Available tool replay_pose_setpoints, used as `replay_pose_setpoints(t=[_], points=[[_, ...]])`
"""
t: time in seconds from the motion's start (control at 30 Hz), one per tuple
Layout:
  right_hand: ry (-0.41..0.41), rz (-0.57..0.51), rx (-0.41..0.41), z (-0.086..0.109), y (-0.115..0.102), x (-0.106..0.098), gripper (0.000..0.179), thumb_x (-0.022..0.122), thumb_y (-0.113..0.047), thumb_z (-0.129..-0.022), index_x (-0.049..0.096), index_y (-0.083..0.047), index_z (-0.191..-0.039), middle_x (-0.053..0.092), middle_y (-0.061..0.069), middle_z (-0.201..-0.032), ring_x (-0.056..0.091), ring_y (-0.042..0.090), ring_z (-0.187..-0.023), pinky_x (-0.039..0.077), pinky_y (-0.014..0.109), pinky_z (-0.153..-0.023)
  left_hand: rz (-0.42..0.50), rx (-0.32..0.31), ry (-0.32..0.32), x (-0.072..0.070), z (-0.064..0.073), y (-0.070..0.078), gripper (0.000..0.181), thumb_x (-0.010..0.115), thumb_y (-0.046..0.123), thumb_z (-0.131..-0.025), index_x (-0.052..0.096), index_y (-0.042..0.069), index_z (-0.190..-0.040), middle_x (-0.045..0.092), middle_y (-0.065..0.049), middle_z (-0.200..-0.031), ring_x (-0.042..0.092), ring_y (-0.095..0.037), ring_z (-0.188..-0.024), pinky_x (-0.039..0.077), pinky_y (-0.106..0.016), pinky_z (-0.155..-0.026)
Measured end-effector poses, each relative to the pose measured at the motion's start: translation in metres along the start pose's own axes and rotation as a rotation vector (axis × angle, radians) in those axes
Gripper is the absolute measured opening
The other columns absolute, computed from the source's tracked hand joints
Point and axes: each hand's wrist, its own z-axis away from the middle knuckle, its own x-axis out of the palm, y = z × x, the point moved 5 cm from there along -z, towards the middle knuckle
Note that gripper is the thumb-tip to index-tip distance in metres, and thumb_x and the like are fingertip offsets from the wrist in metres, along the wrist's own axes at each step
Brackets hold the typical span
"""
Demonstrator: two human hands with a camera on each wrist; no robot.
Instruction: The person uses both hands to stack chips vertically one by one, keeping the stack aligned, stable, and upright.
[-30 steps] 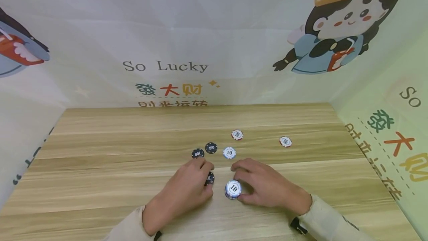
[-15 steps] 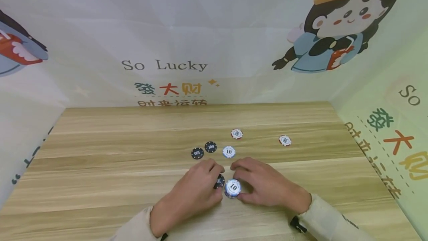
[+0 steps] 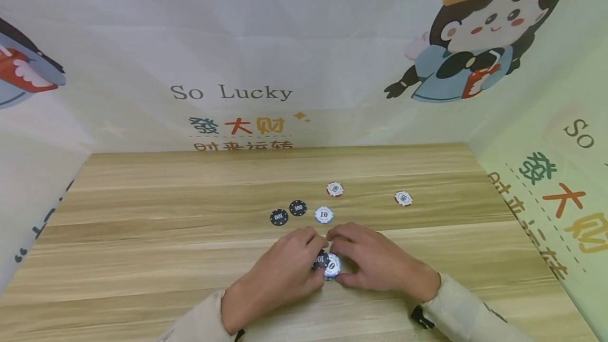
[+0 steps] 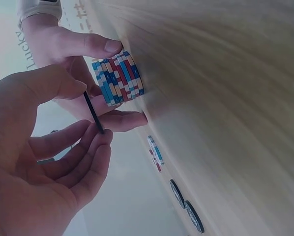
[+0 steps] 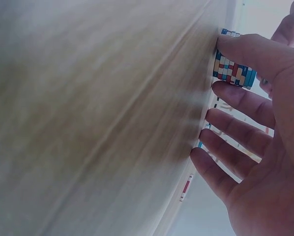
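Observation:
My left hand (image 3: 280,265) pinches a black poker chip (image 3: 321,259) marked 100 by its edges between thumb and fingers. In the left wrist view that chip (image 4: 93,113) is seen edge-on, tilted and just above a stack of poker chips (image 4: 118,78) with blue, red and white edges. From the head view it overlaps the left part of the stack's white and blue top chip (image 3: 334,266). My right hand (image 3: 377,260) holds the stack low at the table, thumb on one side and index finger on the other; its other fingers (image 5: 235,147) are spread.
Beyond the hands, two black chips (image 3: 279,217) marked 100 lie flat on the wooden table (image 3: 166,215). A white and blue 10 chip (image 3: 324,215) is beside them. Two red and white chips (image 3: 403,198) lie farther back and right. Printed cloth walls (image 3: 332,78) enclose the table.
My left hand has moved right with the black chip, from beside the stack to over its left part. My right hand has stayed at the stack.

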Motion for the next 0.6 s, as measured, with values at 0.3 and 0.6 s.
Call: replay_pose_setpoints(t=[0.3, 0.6], points=[[-0.010, 0.020, -0.004, -0.0001, 0.0007, 0.0012, 0.059, 0.091, -0.036, -0.087, 0.074, -0.005, -0.134, 0.067, 0.010, -0.139, 0.065, 0.027, -0.129, 0.055, 0.044, -0.111, -0.027, 0.018, -0.010, 0.0020, -0.0058, 0.0060, 0.037, 0.086, 0.018, -0.088, 0.074, -0.001, -0.118, 0.071, -0.007, -0.102, 0.069, -0.017, -0.089, 0.062, -0.029, -0.080], [-0.008, 0.009, 0.007, -0.0001, 0.0013, 0.0015, 0.060, 0.091, -0.035, -0.087, 0.074, -0.006, -0.137, 0.068, 0.009, -0.139, 0.065, 0.026, -0.129, 0.054, 0.044, -0.111, -0.031, 0.012, -0.035, 0.0067, -0.0098, 0.0071, 0.035, 0.088, 0.022, -0.089, 0.071, 0.001, -0.111, 0.068, -0.004, -0.098, 0.065, -0.014, -0.085, 0.059, -0.025, -0.074]])
